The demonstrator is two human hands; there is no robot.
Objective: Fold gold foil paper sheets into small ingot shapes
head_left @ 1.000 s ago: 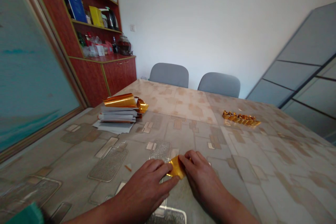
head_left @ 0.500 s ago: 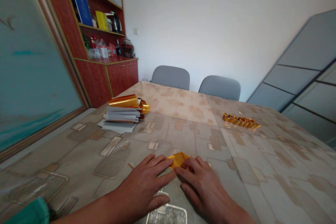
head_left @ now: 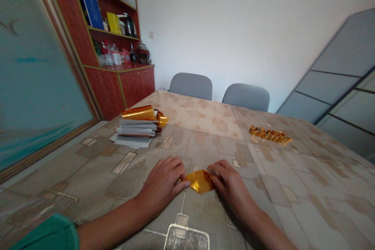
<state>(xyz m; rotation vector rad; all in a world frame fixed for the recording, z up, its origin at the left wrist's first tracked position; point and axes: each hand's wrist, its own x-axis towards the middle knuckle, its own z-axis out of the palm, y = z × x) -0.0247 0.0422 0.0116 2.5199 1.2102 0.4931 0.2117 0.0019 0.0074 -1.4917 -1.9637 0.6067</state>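
Note:
A piece of folded gold foil paper [head_left: 200, 181] lies between my hands, low over the patterned tablecloth [head_left: 202, 218]. My left hand [head_left: 165, 177] pinches its left end between thumb and curled fingers. At the right end, my right hand [head_left: 230, 181] grips the paper with its fingers bent. The foil's shiny middle shows between them, while both ends are partly covered by my fingers. Whether the paper touches the table I cannot tell.
A stack of paper sheets [head_left: 136, 129] with a curled gold foil sheet [head_left: 139, 112] on top stands at the left. A row of folded gold pieces [head_left: 270, 134] lies at the right. Two grey chairs [head_left: 191, 85] stand behind the table, and a red-brown cabinet [head_left: 136, 84] at the back left.
My hands have moved apart from lying flat over the paper to holding its two ends. More of the gold foil shows now, and its near edge faces me.

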